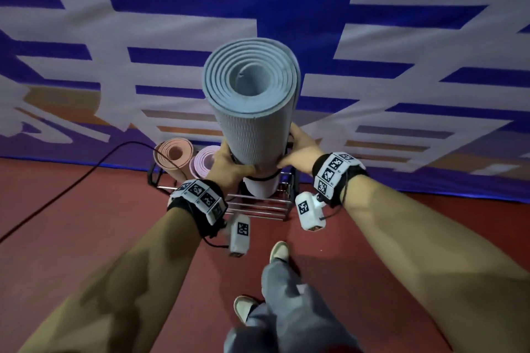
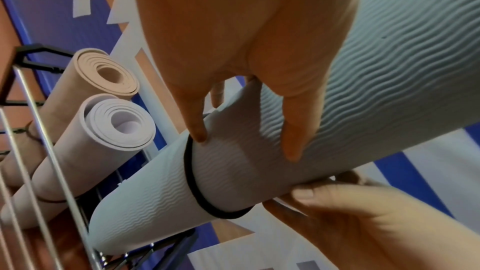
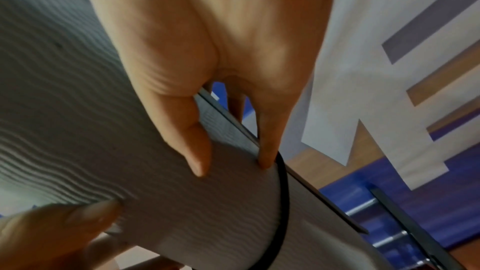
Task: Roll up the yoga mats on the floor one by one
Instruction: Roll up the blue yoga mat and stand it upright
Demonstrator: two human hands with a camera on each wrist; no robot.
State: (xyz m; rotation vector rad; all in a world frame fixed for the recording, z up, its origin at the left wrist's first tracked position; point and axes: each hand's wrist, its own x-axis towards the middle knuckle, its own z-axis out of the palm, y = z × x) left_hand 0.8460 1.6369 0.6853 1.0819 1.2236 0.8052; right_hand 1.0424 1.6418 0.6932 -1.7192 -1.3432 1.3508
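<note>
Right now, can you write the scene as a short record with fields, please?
held item: grey rolled mat, upright, lower end in the rack
band: black band around the mat near its lower part
left hand: grips the mat
right hand: grips the mat from the other side
already in rack: peach mat, lilac mat
floor: red floor

The grey yoga mat (image 1: 252, 112) hides the fingers of both hands behind its roll in the head view, its lower end is masked by the left hand (image 1: 229, 165) and the wire rack (image 1: 258, 205), and both wrist views cut off its upper end.
</note>
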